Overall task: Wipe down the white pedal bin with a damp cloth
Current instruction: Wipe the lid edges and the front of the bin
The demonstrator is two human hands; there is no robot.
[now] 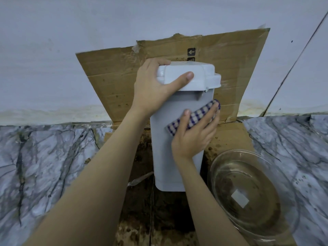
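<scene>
left hand [150,91]: clamps lid of pedal bin [170,139] | right hand [193,134]: fingers flat, pressing checked cloth [195,116] to bin's side | bin's long axis runs down below fingertips; right hand nearer

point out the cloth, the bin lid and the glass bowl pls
checked cloth [198,115], head view, on the exposed checks between thumb and fingers.
bin lid [204,75], head view, on its top face right of the thumb.
glass bowl [229,156], head view, on its far rim.

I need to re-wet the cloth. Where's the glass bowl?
In the head view, the glass bowl sits lower right on the cardboard, just right of the pedal bin.
</scene>
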